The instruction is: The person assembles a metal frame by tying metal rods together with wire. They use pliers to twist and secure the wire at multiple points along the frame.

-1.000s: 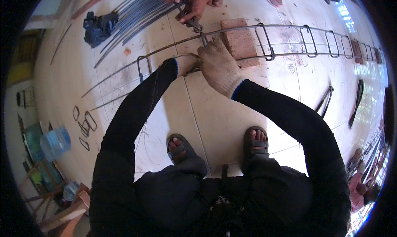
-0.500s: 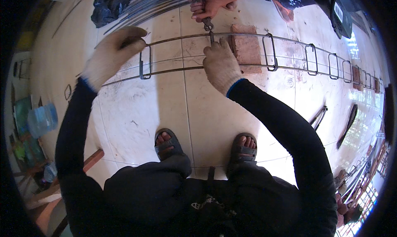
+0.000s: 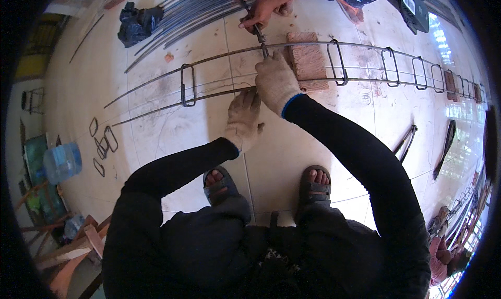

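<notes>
Across the floor lies a long frame of dark steel bars and rectangular loops. Left: a bluish jug and black bag, contents unclear. The right hand pinches one loop; the left hand, fingers extended, meets the lower bar.

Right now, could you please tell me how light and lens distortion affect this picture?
Head view: bright glare streaks the floor at right; head view: the long metal frame bows with the fisheye lens; head view: the dark trousers show little detail; head view: the water jug near the left rim looks soft, the left hand and right hand clearer.
</notes>
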### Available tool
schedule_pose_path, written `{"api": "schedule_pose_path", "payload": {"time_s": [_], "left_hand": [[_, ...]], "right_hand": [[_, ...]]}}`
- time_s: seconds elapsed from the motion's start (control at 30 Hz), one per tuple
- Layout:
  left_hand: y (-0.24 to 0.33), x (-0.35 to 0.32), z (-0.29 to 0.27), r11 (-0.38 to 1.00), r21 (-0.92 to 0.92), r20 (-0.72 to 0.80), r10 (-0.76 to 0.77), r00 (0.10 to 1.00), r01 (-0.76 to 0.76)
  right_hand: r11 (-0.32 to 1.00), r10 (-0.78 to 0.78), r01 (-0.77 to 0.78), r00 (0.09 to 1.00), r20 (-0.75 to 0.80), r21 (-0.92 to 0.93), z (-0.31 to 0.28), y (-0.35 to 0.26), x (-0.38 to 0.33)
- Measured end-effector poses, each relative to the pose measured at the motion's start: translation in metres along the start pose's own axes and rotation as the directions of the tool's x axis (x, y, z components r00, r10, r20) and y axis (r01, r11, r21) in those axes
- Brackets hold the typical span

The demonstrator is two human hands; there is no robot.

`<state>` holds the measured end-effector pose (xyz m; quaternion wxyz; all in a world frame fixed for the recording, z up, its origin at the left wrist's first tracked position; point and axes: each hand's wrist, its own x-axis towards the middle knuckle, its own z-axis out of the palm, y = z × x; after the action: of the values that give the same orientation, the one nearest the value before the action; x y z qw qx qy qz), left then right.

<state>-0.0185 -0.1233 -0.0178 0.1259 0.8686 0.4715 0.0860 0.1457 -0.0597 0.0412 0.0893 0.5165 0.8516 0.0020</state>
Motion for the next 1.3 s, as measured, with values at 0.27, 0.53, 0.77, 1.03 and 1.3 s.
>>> {"api": "schedule_pose_path", "payload": {"time_s": [0.27,0.53,0.77,1.03,1.3], "left_hand": [[-0.002,0.008,-0.006,0.983,0.143,0.158,0.09,0.983,-0.113],[0.057,-0.041,-0.018,0.336,-0.566,0.765,-0.127,0.631,0.753],[0.093,-0.138,-0.025,0.651,-0.756,0.647,0.725,0.236,0.075],[0.001,-0.04,0.024,0.568,-0.732,0.315,-0.207,0.926,0.376],[-0.022,0.017,0.056,0.372,-0.928,0.054,0.171,0.984,-0.014]], "right_hand": [[1.0,0.013,-0.014,1.0,0.017,0.027,-0.01,-0.001,-0.001],[0.998,-0.012,0.011,1.0,0.011,0.057,-0.003,0.003,0.0],[0.997,0.029,-0.023,0.996,-0.085,0.076,0.013,0.0,-0.001],[0.996,-0.014,0.021,0.997,-0.076,0.084,0.006,0.01,-0.007],[1.0,-0.022,0.021,0.998,0.056,0.019,-0.006,0.005,0.003]]}}
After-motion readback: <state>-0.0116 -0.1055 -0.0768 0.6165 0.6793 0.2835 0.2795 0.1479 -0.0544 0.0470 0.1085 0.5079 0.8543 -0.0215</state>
